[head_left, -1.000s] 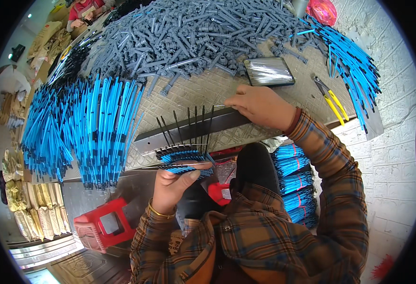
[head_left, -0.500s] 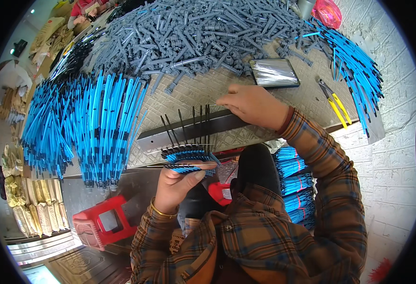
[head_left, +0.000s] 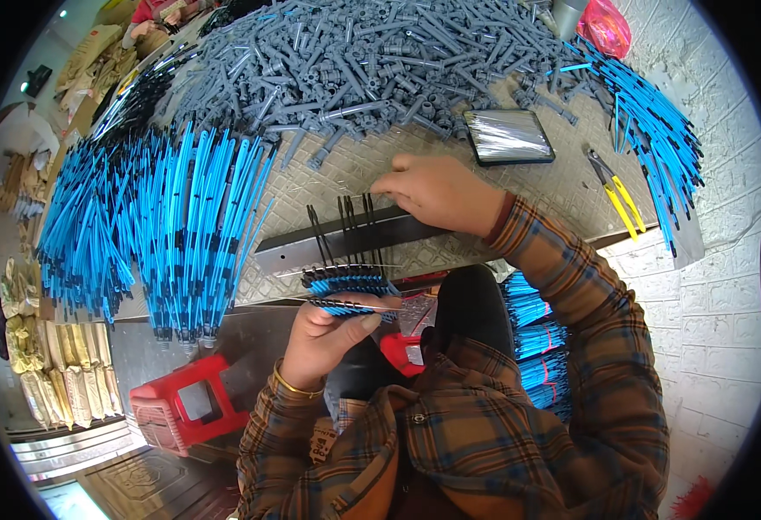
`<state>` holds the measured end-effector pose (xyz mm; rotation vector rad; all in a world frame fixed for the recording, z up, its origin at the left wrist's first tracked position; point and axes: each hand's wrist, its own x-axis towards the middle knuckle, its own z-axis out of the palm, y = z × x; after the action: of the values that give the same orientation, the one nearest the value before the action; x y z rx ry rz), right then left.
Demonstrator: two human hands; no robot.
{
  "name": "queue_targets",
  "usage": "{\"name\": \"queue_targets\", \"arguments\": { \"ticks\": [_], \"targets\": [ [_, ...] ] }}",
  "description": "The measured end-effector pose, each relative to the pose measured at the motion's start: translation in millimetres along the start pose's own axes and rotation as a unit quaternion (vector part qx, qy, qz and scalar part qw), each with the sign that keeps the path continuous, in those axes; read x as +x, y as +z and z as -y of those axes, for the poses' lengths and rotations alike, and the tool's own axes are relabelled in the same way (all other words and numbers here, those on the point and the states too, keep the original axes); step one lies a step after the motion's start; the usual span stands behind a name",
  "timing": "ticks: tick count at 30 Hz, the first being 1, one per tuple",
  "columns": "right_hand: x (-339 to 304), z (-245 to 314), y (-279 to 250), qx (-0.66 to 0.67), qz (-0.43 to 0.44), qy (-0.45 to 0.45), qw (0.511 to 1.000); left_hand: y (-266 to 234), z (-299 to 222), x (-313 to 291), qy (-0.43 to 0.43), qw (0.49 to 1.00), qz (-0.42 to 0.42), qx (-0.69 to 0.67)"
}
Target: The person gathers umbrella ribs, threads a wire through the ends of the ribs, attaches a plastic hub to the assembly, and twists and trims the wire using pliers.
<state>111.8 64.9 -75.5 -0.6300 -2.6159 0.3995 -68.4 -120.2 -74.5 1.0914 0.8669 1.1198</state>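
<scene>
My left hand [head_left: 313, 345] is closed around a bundle of thin blue-and-black rods [head_left: 346, 284] just off the table's front edge. Fine wires cross the bundle near my thumb. Several slender black ends [head_left: 347, 232] stick up from it, passing over a dark metal bar [head_left: 283, 256] that lies along the edge. My right hand [head_left: 439, 192] hovers above that bar with thumb and forefinger pinched together beside the tips of the black ends. Whether a tip is between those fingers cannot be made out.
A big heap of grey plastic tubular parts [head_left: 346, 69] covers the far table. Blue rods [head_left: 190, 225] pile at left, more [head_left: 653, 121] at right. A black tray of fine wires [head_left: 509, 137] and yellow-handled pliers [head_left: 616, 195] lie right. A red stool [head_left: 185, 403] stands below. Another person's hand [head_left: 145, 29] shows far left.
My right hand has shifted left along the bar, toward the black ends. Those ends now stand grouped differently. My left hand keeps its hold on the bundle.
</scene>
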Motion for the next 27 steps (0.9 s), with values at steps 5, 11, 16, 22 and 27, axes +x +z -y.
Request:
{"name": "queue_targets", "arguments": {
  "ticks": [5,11,16,22,27],
  "targets": [
    [6.0,0.1,5.1,0.024,0.002,0.007,1.000,-2.4,0.8,-1.8,-0.001,1.000,-0.008,-0.023],
    [11.9,5.4,10.8,0.028,0.000,0.008,1.000,-5.9,-0.8,-2.5,0.001,1.000,0.003,-0.014],
    [21.0,8.0,15.9,0.029,0.006,0.005,1.000,-12.1,-6.1,-3.0,-0.004,1.000,0.025,0.006],
    [30.0,12.2,19.4,0.033,0.012,-0.009,0.999,-23.5,-14.4,-5.6,-0.033,0.999,0.027,-0.004],
    [36.8,13.0,26.6,0.057,0.006,-0.020,0.998,-40.0,-21.8,-3.8,-0.060,0.994,0.094,-0.002]
  ]
}}
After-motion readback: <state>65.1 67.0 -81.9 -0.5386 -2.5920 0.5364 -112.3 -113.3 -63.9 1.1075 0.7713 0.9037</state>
